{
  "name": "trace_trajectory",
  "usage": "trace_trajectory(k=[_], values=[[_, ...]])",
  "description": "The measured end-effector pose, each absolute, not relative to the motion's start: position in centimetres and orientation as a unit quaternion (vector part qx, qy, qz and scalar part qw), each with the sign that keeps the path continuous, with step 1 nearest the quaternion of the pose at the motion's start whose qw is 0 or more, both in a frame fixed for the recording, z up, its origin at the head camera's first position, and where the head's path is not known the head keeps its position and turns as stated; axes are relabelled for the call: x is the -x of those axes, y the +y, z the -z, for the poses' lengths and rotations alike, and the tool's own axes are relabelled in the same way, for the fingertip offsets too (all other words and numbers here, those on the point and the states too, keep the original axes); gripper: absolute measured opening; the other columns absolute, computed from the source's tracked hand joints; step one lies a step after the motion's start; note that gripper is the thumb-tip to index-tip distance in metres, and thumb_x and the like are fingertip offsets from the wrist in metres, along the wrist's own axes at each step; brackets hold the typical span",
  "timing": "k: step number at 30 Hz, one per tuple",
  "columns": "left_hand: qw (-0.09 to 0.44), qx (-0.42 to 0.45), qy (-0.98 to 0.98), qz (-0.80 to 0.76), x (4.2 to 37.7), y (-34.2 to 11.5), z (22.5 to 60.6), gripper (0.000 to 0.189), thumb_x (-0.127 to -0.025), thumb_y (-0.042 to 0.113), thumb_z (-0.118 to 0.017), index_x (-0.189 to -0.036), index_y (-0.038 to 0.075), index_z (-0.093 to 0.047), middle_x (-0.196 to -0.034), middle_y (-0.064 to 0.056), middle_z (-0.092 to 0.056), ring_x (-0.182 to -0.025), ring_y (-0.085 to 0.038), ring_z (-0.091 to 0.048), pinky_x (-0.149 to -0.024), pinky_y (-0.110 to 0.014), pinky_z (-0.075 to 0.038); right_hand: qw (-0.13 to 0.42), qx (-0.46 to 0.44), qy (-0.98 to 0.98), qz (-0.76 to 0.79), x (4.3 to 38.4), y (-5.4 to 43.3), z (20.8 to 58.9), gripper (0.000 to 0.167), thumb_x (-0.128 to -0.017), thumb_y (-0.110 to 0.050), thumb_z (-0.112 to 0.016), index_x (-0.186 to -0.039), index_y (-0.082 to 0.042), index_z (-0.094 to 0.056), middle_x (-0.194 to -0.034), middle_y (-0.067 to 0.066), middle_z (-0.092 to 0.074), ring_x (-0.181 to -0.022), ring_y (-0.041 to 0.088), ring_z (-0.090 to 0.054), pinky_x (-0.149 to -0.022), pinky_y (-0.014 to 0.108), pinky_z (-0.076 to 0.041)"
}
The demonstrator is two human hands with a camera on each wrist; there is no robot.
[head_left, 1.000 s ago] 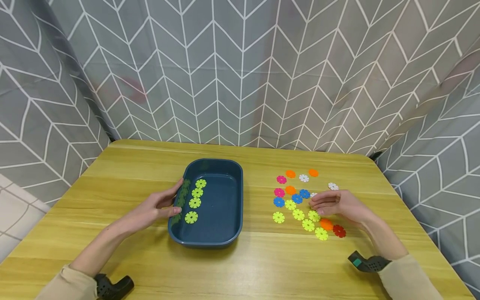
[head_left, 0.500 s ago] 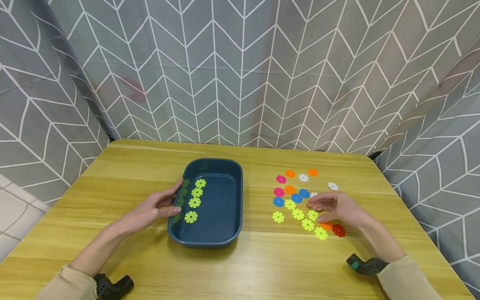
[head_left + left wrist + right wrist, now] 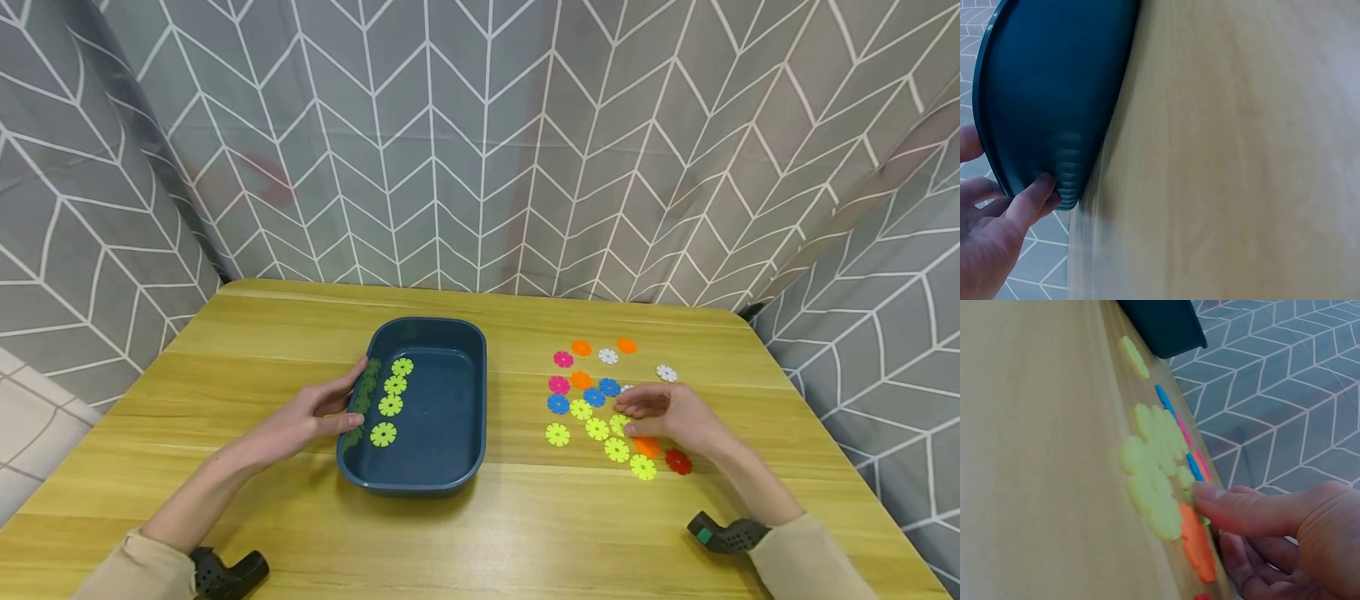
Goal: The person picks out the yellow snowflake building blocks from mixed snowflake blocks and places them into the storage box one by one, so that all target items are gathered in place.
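1. Showing nearest: beige sleeves [image 3: 813,562] and black wrist units [image 3: 726,533], one per arm, at the near side of the wood-grain table [image 3: 517,533].
2. Dark blue rounded-corner bin [image 3: 442,433]: upright on the table, to the left of the loose discs.
3. Left hand [image 3: 318,412]: gripping the bin's left wall, thumb and fingers spread along it. Left wrist view: fingertips on the outer wall, near a ribbed patch.
4. In the bin: four yellow-green notched discs [image 3: 390,405], flat, in a column near the left wall. Nearest one sits slightly apart from the other three.
5. Front of the loose discs: two yellow-green pieces [image 3: 642,467], red disc [image 3: 678,461], orange disc [image 3: 647,447] partly behind the right hand.
6. Right hand [image 3: 675,417]: fingers loosely bent, clear gap between thumb and fingers. Thumb tip touches a yellow-green disc [image 3: 618,422], partly covering it; can't tell if any finger is under it.
7. Left of that hand: three more yellow-green ones [image 3: 557,434], then three blue discs [image 3: 558,403], two pink discs [image 3: 558,384].
8. Farther: three more orange ones [image 3: 581,347], white discs [image 3: 666,372], one mostly hidden by the fingers.
9. Back: gray curtain [image 3: 480,150], white chevron lines.
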State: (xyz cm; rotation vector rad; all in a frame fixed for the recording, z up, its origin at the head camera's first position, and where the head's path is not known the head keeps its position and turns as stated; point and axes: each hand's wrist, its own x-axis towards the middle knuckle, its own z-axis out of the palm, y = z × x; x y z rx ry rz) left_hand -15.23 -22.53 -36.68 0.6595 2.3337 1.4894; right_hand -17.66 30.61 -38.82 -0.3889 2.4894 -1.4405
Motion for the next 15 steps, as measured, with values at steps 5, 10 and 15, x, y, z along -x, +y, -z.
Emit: trace_trajectory(k=[5, 10, 15], values=[[0.144, -0.236, 0.808, -0.519, 15.17, -22.48, 36.52, 0.078, -0.100, 0.014, -0.059, -0.159, -0.001, -0.009, -0.164, -0.027, -0.004, -0.145, -0.050, -0.022, -0.098, -0.009, -0.039, 0.109, 0.130, 0.853, 0.494, 17.61, 30.54, 38.92, 0.046, -0.081, -0.010, -0.082, -0.121, 0.006, -0.065, -0.117, 0.023, -0.070, -0.094, 0.013, -0.069, -0.082, 0.022, -0.057], [0.144, -0.236, 0.808, -0.521, 15.24, -22.47, 36.58, 0.078, -0.100, 0.014, -0.059, -0.159, -0.001, -0.009, -0.164, -0.027, -0.004, -0.146, -0.050, -0.021, -0.098, -0.009, -0.038, 0.115, 0.131, 0.854, 0.490, 17.69, 30.57, 38.97, 0.048, -0.079, -0.009, -0.084, -0.122, 0.005, -0.065, -0.119, 0.022, -0.069, -0.096, 0.013, -0.067, -0.084, 0.020, -0.055], [0.142, -0.234, 0.811, -0.517, 15.25, -22.49, 36.69, 0.079, -0.100, 0.014, -0.059, -0.158, -0.001, -0.009, -0.164, -0.027, -0.005, -0.146, -0.049, -0.022, -0.098, -0.008, -0.037, 0.113, 0.133, 0.860, 0.479, 17.72, 30.48, 39.00, 0.046, -0.080, -0.010, -0.083, -0.120, 0.003, -0.067, -0.118, 0.021, -0.069, -0.095, 0.014, -0.065, -0.083, 0.020, -0.055]])
